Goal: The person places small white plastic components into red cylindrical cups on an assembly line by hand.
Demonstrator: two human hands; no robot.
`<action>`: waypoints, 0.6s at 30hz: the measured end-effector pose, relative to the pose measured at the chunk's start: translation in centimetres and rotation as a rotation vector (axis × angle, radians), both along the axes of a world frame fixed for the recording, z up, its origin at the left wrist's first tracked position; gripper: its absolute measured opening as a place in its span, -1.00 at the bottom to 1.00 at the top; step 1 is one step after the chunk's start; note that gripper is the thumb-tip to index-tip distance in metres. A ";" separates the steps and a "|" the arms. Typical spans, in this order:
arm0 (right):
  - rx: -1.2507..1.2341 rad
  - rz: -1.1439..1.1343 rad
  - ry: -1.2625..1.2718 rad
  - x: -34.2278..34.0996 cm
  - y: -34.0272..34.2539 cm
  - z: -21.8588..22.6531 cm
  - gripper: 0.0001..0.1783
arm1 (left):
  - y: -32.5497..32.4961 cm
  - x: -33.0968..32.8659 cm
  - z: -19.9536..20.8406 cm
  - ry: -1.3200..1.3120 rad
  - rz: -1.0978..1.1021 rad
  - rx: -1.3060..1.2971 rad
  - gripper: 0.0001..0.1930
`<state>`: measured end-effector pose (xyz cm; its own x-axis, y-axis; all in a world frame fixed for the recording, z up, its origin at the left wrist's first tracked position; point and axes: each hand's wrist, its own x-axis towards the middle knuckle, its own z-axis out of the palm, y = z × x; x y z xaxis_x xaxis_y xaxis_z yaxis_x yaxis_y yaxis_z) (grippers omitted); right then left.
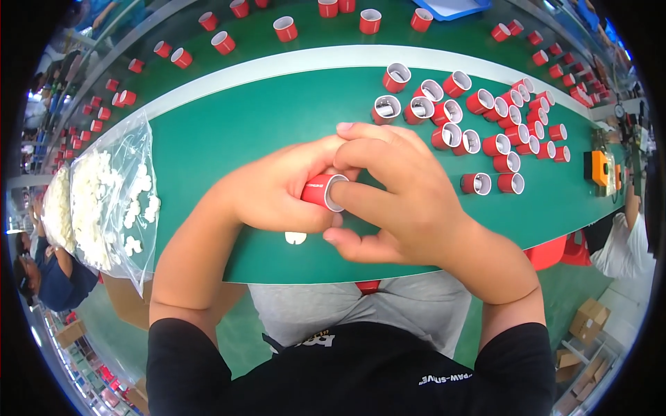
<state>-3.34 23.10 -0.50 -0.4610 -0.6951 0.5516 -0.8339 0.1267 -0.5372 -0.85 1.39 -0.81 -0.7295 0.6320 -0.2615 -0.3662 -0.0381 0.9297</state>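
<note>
A small red cylindrical cup with a pale inner rim lies tilted in my left hand, whose fingers and thumb wrap round it. My right hand reaches over from the right, its index finger at the cup's open mouth; the fingertip is hidden inside. The other right fingers are bent but apart, the thumb below the cup. Just under my left hand a small white piece lies on the green table.
To the left a clear plastic bag spills small white pieces. Many similar red cups stand at the right, several with metallic contents. More cups line a green strip beyond the white rail. An orange-and-black device sits far right.
</note>
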 end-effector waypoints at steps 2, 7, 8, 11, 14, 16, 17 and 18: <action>0.025 0.017 -0.018 -0.1 -0.2 0.1 -0.57 | -0.2 0.0 -0.2 -0.021 -0.009 -0.020 -0.36; 0.022 -0.166 0.077 -0.7 0.0 -0.2 -0.55 | -2.4 -2.2 -2.2 0.532 0.192 -0.067 -0.62; 0.008 -0.157 0.079 -0.7 0.0 -0.3 -0.55 | -3.7 -2.8 -2.4 0.699 0.352 -0.289 -0.66; 0.038 -0.114 0.075 -0.5 -0.3 -1.1 -0.52 | -6.8 -4.9 -3.5 0.785 0.838 -0.674 -0.63; 0.193 0.064 -0.033 0.4 -1.2 -2.1 -0.50 | -9.1 -7.2 -3.5 0.753 1.064 -0.858 -0.63; 0.244 0.138 -0.071 1.2 -2.1 -2.8 -0.47 | -11.1 -8.1 -5.3 0.801 1.138 -1.022 -0.63; 0.237 0.210 -0.064 1.6 -2.4 -3.3 -0.46 | -11.3 -8.5 -5.8 0.789 1.128 -1.069 -0.64; 0.225 0.290 -0.055 2.0 -2.7 -3.5 -0.44 | -11.6 -8.9 -5.9 0.790 1.137 -1.079 -0.64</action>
<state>-1.36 20.42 -3.98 -0.2519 -0.9022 0.3501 -0.8228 0.0092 -0.5682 -9.76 -10.21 -6.67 -0.7944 -0.4379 0.4209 -0.0863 0.7673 0.6354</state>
